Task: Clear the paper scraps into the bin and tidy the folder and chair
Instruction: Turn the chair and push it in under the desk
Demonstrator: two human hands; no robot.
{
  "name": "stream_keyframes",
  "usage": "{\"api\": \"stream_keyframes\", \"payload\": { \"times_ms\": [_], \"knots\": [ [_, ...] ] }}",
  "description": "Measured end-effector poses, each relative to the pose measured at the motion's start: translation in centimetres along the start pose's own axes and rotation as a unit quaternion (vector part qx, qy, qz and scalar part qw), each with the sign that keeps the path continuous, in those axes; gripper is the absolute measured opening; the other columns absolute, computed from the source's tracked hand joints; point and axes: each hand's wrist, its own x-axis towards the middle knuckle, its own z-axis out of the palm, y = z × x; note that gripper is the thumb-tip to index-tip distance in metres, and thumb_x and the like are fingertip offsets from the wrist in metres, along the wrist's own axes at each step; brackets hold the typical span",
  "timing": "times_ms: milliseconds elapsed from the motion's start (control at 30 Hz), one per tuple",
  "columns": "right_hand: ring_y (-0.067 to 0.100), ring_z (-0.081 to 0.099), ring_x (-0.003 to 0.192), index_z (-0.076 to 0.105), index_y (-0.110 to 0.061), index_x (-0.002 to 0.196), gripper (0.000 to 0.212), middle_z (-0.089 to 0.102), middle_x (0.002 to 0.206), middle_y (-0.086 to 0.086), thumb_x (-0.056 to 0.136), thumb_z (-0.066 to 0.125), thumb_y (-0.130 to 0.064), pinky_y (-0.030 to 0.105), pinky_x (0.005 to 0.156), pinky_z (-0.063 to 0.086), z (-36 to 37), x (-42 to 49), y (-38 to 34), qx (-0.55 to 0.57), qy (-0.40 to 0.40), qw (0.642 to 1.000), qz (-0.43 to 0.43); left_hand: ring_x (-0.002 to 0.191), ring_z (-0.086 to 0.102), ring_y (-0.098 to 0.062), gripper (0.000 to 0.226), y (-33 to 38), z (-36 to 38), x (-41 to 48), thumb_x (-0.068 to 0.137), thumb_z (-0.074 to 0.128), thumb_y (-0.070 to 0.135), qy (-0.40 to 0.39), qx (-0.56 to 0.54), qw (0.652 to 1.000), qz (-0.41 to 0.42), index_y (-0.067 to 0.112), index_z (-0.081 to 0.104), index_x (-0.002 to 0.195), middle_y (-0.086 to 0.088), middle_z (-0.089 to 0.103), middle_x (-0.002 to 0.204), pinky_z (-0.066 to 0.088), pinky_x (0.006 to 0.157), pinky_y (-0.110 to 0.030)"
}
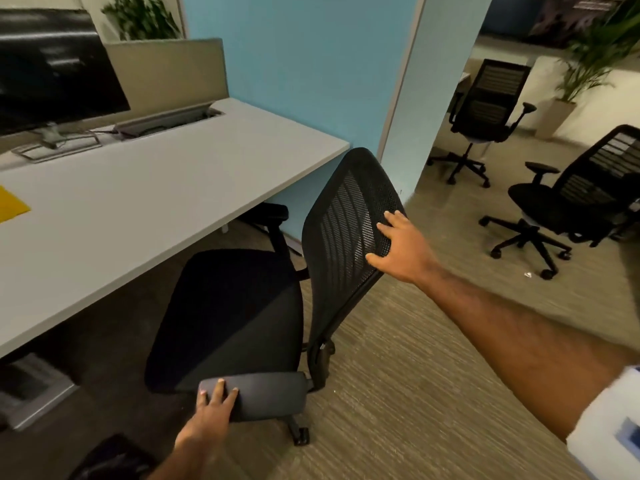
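Note:
A black office chair (235, 317) with a mesh backrest stands on the carpet beside the white desk (156, 188), its seat partly under the desk edge. My left hand (213, 408) grips the front end of the near armrest, with the fingers over its top. The right edge of the backrest is held by my right hand (401, 251), whose fingers lie on the mesh. A yellow folder (10, 204) lies on the desk at the far left, cut off by the frame. A small white scrap (529, 274) lies on the floor at the right.
A monitor (52, 71) stands at the back of the desk. Two more black chairs (485, 112) (571, 202) stand on the carpet to the right, near a potted plant (588, 64). A grey box (31, 389) sits under the desk. A dark object (110, 459) shows at bottom left.

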Motion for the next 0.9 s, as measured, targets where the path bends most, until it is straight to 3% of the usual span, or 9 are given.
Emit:
{"api": "stream_keyframes", "payload": {
  "times_ms": [200, 367, 533, 633, 700, 733, 800, 833, 900],
  "knots": [
    [0.024, 0.014, 0.149, 0.045, -0.009, 0.141, 0.074, 0.024, 0.159, 0.008, 0.079, 0.068, -0.041, 0.054, 0.114, 0.030, 1.0, 0.4, -4.8, -0.004, 0.010, 0.999, 0.037, 0.143, 0.035, -0.020, 0.070, -0.2, -3.7, -2.2, 0.091, 0.056, 0.034, 0.039, -0.127, 0.991, -0.017, 0.015, 0.027, 0.152, -0.007, 0.031, 0.158, 0.026, 0.116, -0.026],
    [0.025, 0.013, 0.150, 0.049, -0.008, 0.136, 0.068, 0.025, 0.159, 0.009, 0.079, 0.064, -0.041, 0.058, 0.111, 0.034, 2.1, 1.3, -7.2, -0.012, 0.008, 1.000, 0.016, 0.139, 0.039, -0.015, 0.067, 3.8, -12.6, -3.9, 0.091, 0.061, 0.038, 0.143, -0.196, 0.969, 0.042, 0.024, 0.032, 0.151, 0.005, 0.038, 0.152, 0.036, 0.111, -0.031],
    [0.026, 0.008, 0.150, 0.051, -0.005, 0.134, 0.064, 0.020, 0.160, 0.013, 0.081, 0.057, -0.041, 0.061, 0.117, 0.013, 2.2, 2.3, -9.3, -0.002, -0.038, 0.999, -0.017, 0.141, 0.036, -0.013, 0.087, 10.4, -20.6, -4.0, 0.081, 0.070, 0.052, 0.207, -0.270, 0.930, 0.141, 0.024, 0.028, 0.152, 0.004, 0.037, 0.154, 0.031, 0.112, -0.027],
    [0.030, 0.006, 0.150, 0.059, -0.001, 0.124, 0.053, 0.018, 0.160, 0.018, 0.083, 0.054, -0.035, 0.054, 0.120, 0.003, 2.0, 2.9, -10.7, 0.019, -0.072, 0.997, -0.030, 0.125, 0.050, -0.008, 0.085, 15.1, -23.7, -3.8, 0.072, 0.076, 0.059, 0.260, -0.279, 0.903, 0.198, 0.026, 0.039, 0.142, 0.007, 0.053, 0.139, 0.044, 0.107, -0.030],
    [0.033, 0.016, 0.147, 0.061, 0.002, 0.120, 0.052, 0.028, 0.155, 0.021, 0.083, 0.048, -0.032, 0.050, 0.120, 0.011, 1.4, 3.3, -11.1, 0.035, -0.096, 0.994, -0.046, 0.111, 0.058, -0.008, 0.077, 17.1, -24.5, -3.4, 0.070, 0.076, 0.059, 0.307, -0.279, 0.897, 0.153, 0.029, 0.043, 0.132, 0.011, 0.059, 0.124, 0.053, 0.093, -0.036],
    [0.034, 0.031, 0.140, 0.065, 0.001, 0.114, 0.053, 0.043, 0.144, 0.022, 0.080, 0.042, -0.032, 0.047, 0.116, 0.024, 1.1, 3.6, -11.1, 0.047, -0.100, 0.992, -0.062, 0.107, 0.060, -0.010, 0.071, 17.5, -24.7, -3.3, 0.073, 0.076, 0.056, 0.330, -0.267, 0.898, 0.114, 0.029, 0.044, 0.130, 0.011, 0.061, 0.121, 0.054, 0.087, -0.036],
    [0.034, 0.059, 0.109, 0.074, -0.006, 0.086, 0.049, 0.068, 0.104, 0.016, 0.071, 0.035, -0.032, 0.039, 0.092, 0.049, 0.5, 4.6, -10.5, 0.086, -0.076, 0.989, -0.090, 0.103, 0.064, -0.014, 0.058, 17.4, -24.7, -3.1, 0.084, 0.068, 0.047, 0.374, -0.218, 0.900, 0.051, 0.028, 0.044, 0.133, 0.008, 0.063, 0.120, 0.055, 0.082, -0.037],
    [0.032, 0.063, 0.099, 0.074, -0.010, 0.079, 0.046, 0.071, 0.093, 0.011, 0.070, 0.035, -0.032, 0.039, 0.083, 0.052, 0.3, 5.1, -10.0, 0.099, -0.065, 0.987, -0.107, 0.102, 0.066, -0.016, 0.053, 17.2, -24.5, -2.8, 0.089, 0.063, 0.043, 0.390, -0.202, 0.898, 0.036, 0.027, 0.043, 0.135, 0.006, 0.064, 0.122, 0.055, 0.082, -0.037],
    [0.028, 0.063, 0.106, 0.075, -0.016, 0.094, 0.040, 0.072, 0.105, 0.006, 0.081, 0.041, -0.031, 0.043, 0.091, 0.050, 0.1, 5.9, -8.9, 0.088, -0.057, 0.981, -0.166, 0.099, 0.067, -0.019, 0.046, 16.9, -24.2, -2.6, 0.095, 0.054, 0.035, 0.401, -0.184, 0.897, 0.024, 0.024, 0.043, 0.138, 0.001, 0.064, 0.123, 0.056, 0.082, -0.039]
  ]
}}
